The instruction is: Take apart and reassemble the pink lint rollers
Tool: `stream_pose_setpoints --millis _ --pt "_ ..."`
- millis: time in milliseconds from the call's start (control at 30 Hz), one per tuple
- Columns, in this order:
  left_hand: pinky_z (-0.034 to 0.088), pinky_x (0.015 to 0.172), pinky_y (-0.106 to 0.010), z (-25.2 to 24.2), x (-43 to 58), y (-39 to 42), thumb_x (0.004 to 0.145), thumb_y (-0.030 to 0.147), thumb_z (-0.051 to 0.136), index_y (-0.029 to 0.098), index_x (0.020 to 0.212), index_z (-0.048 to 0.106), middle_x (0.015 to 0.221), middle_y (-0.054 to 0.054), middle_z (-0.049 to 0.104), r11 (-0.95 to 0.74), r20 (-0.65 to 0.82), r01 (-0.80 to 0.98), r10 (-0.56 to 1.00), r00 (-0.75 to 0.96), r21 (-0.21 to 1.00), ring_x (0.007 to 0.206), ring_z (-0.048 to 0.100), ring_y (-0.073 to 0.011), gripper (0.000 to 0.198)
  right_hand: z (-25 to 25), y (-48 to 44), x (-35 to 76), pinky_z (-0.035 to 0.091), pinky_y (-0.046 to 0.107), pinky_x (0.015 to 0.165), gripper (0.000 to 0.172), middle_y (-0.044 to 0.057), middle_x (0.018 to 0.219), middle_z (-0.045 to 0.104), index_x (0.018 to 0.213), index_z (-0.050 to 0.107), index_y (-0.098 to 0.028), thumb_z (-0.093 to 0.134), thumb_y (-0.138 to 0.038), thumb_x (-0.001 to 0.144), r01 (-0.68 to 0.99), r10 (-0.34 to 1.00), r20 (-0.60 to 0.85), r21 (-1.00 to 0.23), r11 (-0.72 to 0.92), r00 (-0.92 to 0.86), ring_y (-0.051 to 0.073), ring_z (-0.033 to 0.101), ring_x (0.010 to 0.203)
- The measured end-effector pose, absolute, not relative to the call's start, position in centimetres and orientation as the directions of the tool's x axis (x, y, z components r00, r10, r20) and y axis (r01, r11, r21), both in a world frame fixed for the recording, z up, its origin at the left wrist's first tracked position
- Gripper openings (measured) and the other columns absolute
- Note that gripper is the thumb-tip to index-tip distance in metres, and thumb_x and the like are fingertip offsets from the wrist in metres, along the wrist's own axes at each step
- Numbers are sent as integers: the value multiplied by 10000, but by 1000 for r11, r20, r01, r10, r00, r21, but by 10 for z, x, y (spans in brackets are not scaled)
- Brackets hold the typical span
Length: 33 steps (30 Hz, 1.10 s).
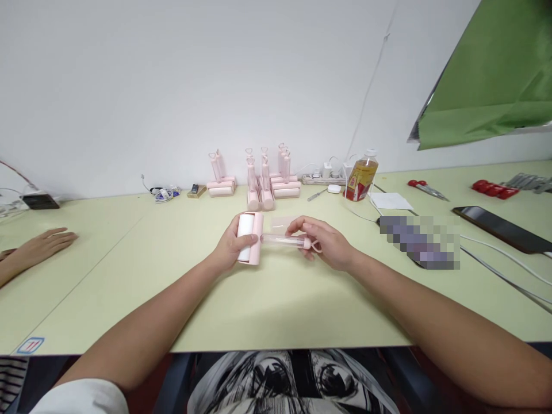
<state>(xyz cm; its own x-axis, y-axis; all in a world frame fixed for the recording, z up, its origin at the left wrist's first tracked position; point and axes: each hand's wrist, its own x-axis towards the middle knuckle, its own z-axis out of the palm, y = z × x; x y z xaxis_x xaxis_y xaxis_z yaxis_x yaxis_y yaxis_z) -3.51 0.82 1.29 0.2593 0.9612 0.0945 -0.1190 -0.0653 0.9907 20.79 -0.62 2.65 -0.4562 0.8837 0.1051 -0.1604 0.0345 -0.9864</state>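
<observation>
A pink lint roller (257,250) lies across between my hands, its white roll facing left and its clear handle (282,241) pointing right. My left hand (229,244) is closed around the roller head, with the thumb over the white roll and pink cover. My right hand (331,241) has its fingers curled about the end of the handle, by the pink cap and loop. Part of that grip is hidden behind the handle. A thin clear sheet (282,222) lies on the table just behind the handle. Several similar pink lint rollers (267,198) stand by the wall with their handles up.
On the right of the table (207,310) are a drink bottle (361,177), white paper (391,200), red-handled scissors (426,188), a phone (502,228) and white cables. A power strip (323,179) sits by the wall. Another person's hand (47,247) rests at the left.
</observation>
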Motion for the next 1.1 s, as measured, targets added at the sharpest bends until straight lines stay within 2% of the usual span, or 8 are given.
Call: stream_pose_setpoints --millis 67,133,233,333,500,733,967,1100 --pt "450 654 -270 12 -35 8 645 321 747 231 1282 437 963 -15 553 -74 104 -118 956 273 990 805 542 -172 714 28 -8 208 530 305 593 429 107 1165 637 1028 647 -187 533 -564 859 -236 820 103 -971 -40 -563 178 663 741" --pt "450 660 -270 11 -34 8 653 320 741 233 1282 434 960 -13 546 -79 111 -122 953 281 989 813 537 -171 705 29 -10 208 553 392 719 527 120 1303 569 1078 641 -194 480 -647 861 -305 748 102 -942 -138 -655 241 668 906" --pt "446 645 -267 12 -33 6 655 320 741 233 1286 423 937 -9 550 -72 105 -125 952 289 990 791 537 -168 712 28 -11 207 518 346 633 542 104 1088 640 993 642 -172 449 -664 872 -375 726 117 -904 -205 -677 198 644 762" --pt "449 639 -270 13 -31 3 655 325 741 230 1286 413 924 -13 562 -63 99 -127 950 298 990 782 546 -174 717 27 -10 206 409 271 505 506 46 832 621 920 613 -176 458 -655 871 -428 756 101 -869 -250 -647 140 543 587" --pt "460 652 -283 14 -30 0 661 333 739 234 1292 401 929 -19 570 -69 108 -134 943 315 989 788 560 -183 722 28 -11 204 262 228 417 518 12 721 584 886 585 -193 475 -696 827 -429 798 61 -866 -256 -599 109 423 468" --pt "461 659 -285 11 -29 -1 675 329 737 244 1291 411 950 -20 558 -84 120 -129 944 308 988 806 559 -186 702 27 -11 203 181 200 380 517 -49 540 437 810 565 -201 511 -714 785 -385 847 -9 -888 -251 -531 88 325 400" --pt "482 674 -303 15 -29 -2 659 301 746 237 1302 416 915 -24 601 -44 105 -193 942 320 980 803 597 -202 726 21 -9 203 187 187 343 553 -71 484 401 794 556 -202 547 -753 745 -406 859 -6 -879 -249 -512 84 321 359" --pt "495 559 -358 29 -31 -5 776 547 558 145 1271 506 906 -113 645 153 29 -352 885 464 924 696 628 -248 640 27 -9 203 325 235 340 565 -19 603 575 871 553 -227 423 -772 800 -437 877 -19 -862 -257 -479 134 457 399"
